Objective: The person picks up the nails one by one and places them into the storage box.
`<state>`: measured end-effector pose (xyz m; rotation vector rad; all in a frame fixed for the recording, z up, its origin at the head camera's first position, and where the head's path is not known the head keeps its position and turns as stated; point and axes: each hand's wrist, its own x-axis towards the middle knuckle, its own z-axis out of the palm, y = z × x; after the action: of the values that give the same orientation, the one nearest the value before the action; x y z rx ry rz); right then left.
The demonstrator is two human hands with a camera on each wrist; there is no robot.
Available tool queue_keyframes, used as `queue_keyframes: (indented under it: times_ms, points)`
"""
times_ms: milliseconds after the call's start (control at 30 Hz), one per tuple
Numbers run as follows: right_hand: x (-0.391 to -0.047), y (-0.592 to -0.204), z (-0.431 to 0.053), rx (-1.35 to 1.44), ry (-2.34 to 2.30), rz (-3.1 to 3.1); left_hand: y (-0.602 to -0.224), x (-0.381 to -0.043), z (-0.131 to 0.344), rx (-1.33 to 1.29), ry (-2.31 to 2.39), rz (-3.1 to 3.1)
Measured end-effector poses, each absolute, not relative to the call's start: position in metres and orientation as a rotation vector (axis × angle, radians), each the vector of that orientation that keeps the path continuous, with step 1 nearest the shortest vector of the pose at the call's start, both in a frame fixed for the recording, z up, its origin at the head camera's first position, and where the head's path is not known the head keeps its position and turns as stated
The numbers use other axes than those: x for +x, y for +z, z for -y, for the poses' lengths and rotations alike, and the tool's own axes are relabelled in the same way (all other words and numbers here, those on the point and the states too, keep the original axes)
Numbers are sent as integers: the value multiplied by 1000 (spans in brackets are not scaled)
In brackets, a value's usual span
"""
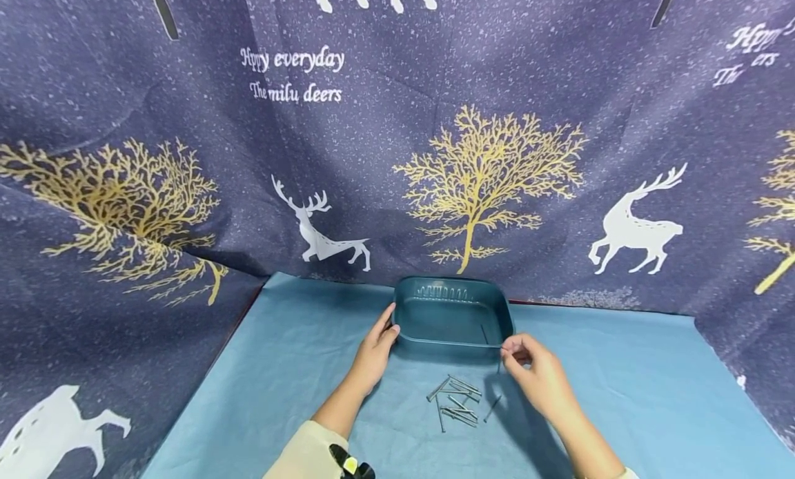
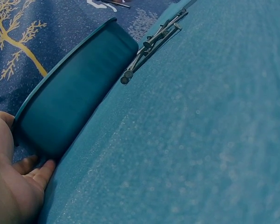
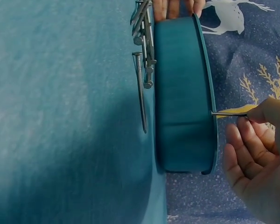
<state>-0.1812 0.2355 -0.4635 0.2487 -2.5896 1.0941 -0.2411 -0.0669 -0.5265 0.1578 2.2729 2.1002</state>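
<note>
A dark teal plastic tray [image 1: 444, 351] stands on the blue cloth in the head view. At its left end my left hand [image 1: 375, 355] rests against the wall; in the left wrist view the thumb is near the rim and the other fingers are low by the base. My right hand [image 1: 539, 375] pinches a nail [image 3: 229, 114] between thumb and fingertips at the tray's front right corner. The nail's head end lies right at the rim in the right wrist view. A thin dark line shows on the tray's inside floor.
Several loose nails [image 1: 458, 415] lie in a pile on the cloth [image 1: 279, 375] in front of the tray. A single nail [image 1: 493, 408] lies to their right. Behind the tray hangs a dark blue curtain [image 1: 373, 154] with deer and trees.
</note>
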Motion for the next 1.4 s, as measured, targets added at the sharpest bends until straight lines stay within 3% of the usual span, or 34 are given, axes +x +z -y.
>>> queue_keyframes:
  times_ms: [1400]
  points:
    - [-225, -456, -216, 92, 1265, 2556, -527, -242, 66, 119, 2091, -2264]
